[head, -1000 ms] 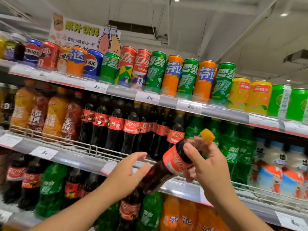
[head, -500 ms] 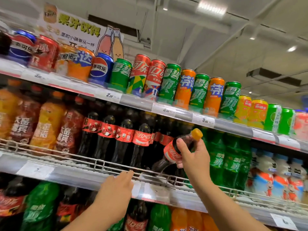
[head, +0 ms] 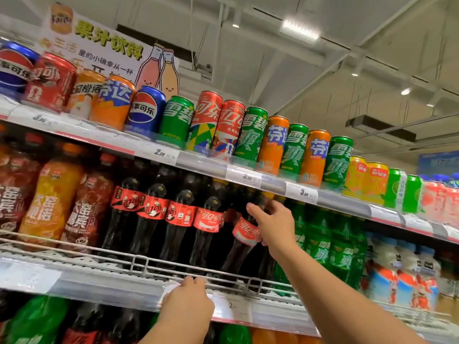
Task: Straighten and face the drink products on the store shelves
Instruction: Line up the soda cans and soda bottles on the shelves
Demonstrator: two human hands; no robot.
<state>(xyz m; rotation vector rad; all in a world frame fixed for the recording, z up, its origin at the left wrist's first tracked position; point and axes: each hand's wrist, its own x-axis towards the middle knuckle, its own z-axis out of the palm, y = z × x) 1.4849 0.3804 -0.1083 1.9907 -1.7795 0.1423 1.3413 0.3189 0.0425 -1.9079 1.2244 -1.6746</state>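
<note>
Nearest the camera, the left hand [head: 186, 304] lies with its fingers fairly straight on the front edge of the middle shelf [head: 104, 285], fingertips touching the wire rail [head: 139, 263] and the white price strip below it; it holds nothing. A second ago this hand was cupped under the base of a tilted bottle; half a second ago it had already dropped to the shelf edge, where it remains.

Farther in, the right hand [head: 275, 224] grips the dark cola bottle with a red label [head: 244, 240] around its neck and shoulder, thumb pointing left across the front and the other fingers wrapped behind. The bottle now stands nearly upright behind the rail, at the right end of the cola row [head: 164, 214] and just left of the green plastic soda bottles [head: 323, 244]. Its red label faces outward. In the earlier pictures it was held out in front of the shelf, steeply tilted, with its yellow cap visible; the cap is now hidden up under the shelf above.

Beyond, on the top shelf [head: 248, 176], a line of tall green, orange and red drink cans [head: 250, 135] stands along the front edge above the price tags.
</note>
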